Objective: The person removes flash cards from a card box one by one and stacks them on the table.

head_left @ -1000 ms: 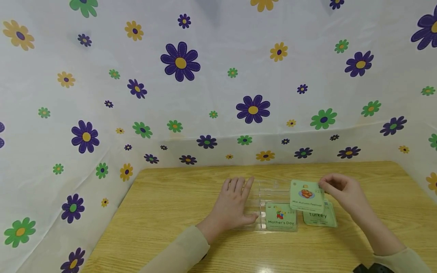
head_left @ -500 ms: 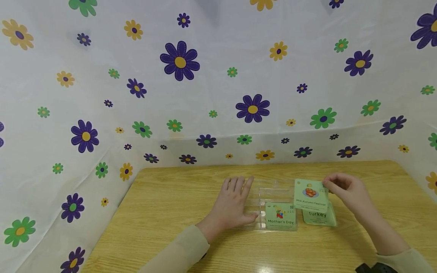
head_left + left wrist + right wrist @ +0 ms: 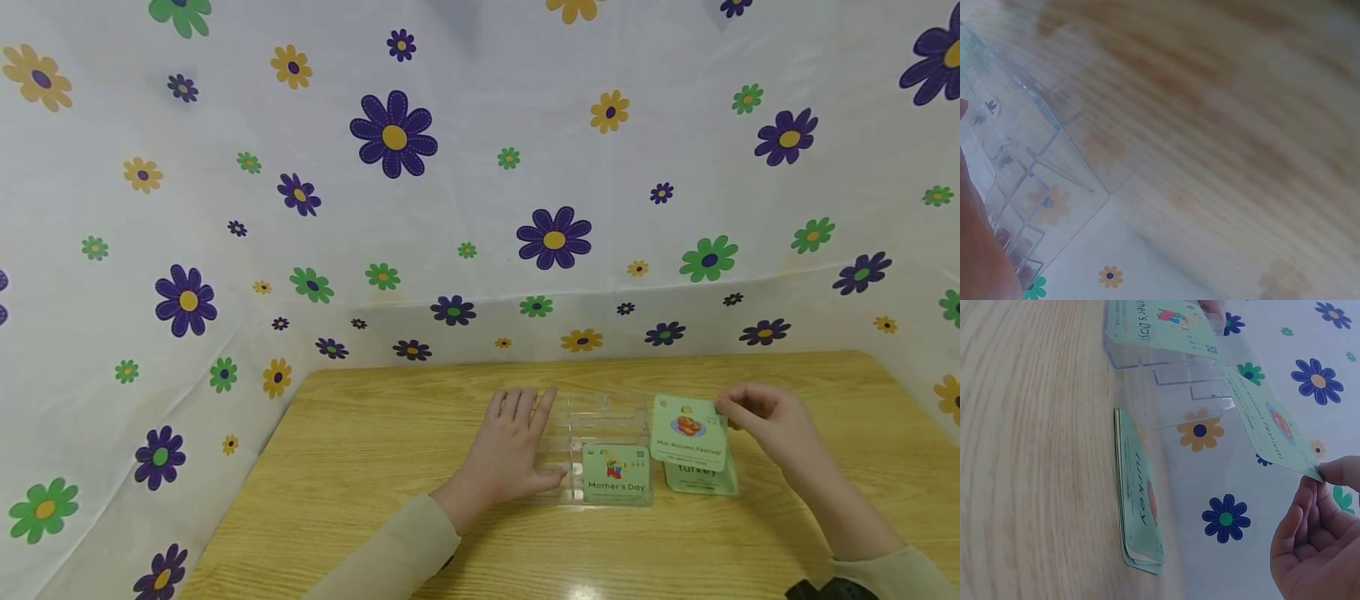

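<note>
My right hand [image 3: 772, 421] pinches a green "Mid-Autumn Festival" card [image 3: 688, 433] by its upper right corner, thumb and fingers closed on the edge. In the right wrist view that card [image 3: 1266, 422] hangs tilted in the air above the table. Below it lies a small stack of green cards [image 3: 701, 479], "turkey" uppermost, partly covered in the head view. My left hand [image 3: 513, 450] rests with spread, straight fingers over the left side of a clear plastic card holder [image 3: 607, 407]. A "Mother's Day" card [image 3: 617, 473] stands in the holder's front right part.
The wooden table [image 3: 360, 467] carries everything. A white cloth [image 3: 465, 200] with purple, orange and green flowers hangs behind and beside it. The stack [image 3: 1141, 500] sits just right of the holder. A dark strap [image 3: 828, 590] circles the right wrist.
My right hand has carried the Mid-Autumn Festival card slightly to the right, uncovering more of the holder's rear right part. My left hand stays on the holder.
</note>
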Tool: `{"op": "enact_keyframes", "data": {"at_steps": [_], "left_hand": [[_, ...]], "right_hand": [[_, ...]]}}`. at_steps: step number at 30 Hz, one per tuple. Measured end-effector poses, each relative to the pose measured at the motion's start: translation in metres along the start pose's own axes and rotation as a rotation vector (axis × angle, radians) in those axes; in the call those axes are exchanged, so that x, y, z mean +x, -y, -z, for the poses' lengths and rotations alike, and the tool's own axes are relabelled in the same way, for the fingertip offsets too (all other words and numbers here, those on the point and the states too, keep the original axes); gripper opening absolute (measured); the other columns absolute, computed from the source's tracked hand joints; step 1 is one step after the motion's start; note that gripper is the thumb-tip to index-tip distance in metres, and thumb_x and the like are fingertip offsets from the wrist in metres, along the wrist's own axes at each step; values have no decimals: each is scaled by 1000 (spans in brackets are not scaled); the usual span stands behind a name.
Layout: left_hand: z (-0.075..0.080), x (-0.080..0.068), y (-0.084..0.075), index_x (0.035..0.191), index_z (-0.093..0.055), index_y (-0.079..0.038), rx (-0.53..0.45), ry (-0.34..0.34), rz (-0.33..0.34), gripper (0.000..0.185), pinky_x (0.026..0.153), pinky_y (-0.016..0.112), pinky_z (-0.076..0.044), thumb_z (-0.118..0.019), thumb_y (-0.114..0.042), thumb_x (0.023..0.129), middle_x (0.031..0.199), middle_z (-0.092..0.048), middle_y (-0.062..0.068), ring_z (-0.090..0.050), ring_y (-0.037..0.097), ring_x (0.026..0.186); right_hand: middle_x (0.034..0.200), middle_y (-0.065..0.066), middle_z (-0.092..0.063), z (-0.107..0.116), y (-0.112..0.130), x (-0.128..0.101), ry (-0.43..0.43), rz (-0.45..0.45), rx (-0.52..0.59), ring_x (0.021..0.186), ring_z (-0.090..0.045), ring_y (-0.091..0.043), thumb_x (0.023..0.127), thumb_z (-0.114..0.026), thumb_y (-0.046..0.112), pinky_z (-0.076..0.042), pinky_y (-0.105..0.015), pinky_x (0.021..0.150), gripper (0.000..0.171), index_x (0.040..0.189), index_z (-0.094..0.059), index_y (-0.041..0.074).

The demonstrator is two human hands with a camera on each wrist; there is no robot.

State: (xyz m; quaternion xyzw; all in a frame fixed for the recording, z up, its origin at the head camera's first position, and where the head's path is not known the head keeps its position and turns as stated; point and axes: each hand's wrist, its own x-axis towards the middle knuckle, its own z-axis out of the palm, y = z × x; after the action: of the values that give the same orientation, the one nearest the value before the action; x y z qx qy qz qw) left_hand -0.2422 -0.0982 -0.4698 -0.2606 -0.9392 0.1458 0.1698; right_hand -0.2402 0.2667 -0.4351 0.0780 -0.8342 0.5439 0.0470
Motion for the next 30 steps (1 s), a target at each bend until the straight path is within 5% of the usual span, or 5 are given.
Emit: {"op": "enact_keyframes", "data": {"at_steps": [30], "left_hand": [[2,0,0,170,-18,-12,-8,31,9,113,119,48,-37,-51,-83,89,142,-49,7,-49,25,132]], "right_hand": [[94,21,-66,4,-26,5,81,-129,-67,85,-58,5,108,-62,20,-54,-20,77,25,107,-74,-2]]}}
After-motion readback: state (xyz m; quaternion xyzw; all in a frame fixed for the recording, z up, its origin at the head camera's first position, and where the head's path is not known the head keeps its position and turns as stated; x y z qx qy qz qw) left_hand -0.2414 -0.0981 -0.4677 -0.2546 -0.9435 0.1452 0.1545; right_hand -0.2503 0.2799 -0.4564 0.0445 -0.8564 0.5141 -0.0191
